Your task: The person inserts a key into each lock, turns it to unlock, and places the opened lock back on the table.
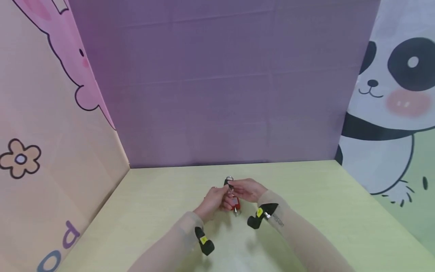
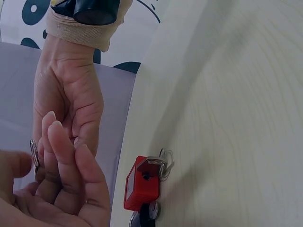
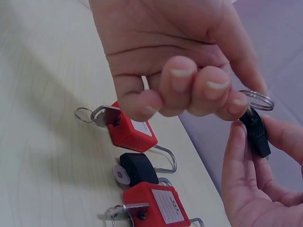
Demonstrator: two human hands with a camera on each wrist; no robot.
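Note:
My left hand (image 1: 215,200) pinches a small black piece (image 3: 255,132) between thumb and fingers; a bit of metal shows at its lower end. From its other end come metal split rings (image 3: 258,100), which my right hand (image 1: 249,190) pinches between thumb and curled fingers. Whether the black piece is a key head or a small lock I cannot tell. Below the hands lies a red padlock (image 3: 133,130) with a key in it. Beside it are a black padlock (image 3: 138,169) and a second red padlock (image 3: 161,208), also with a key.
The pale wood-grain table (image 1: 163,196) runs back to a purple cloth wall (image 1: 217,94). A panda print (image 1: 387,113) covers the right wall, and a patterned wall (image 1: 61,132) stands on the left. Both wrists carry small black cameras (image 1: 205,243).

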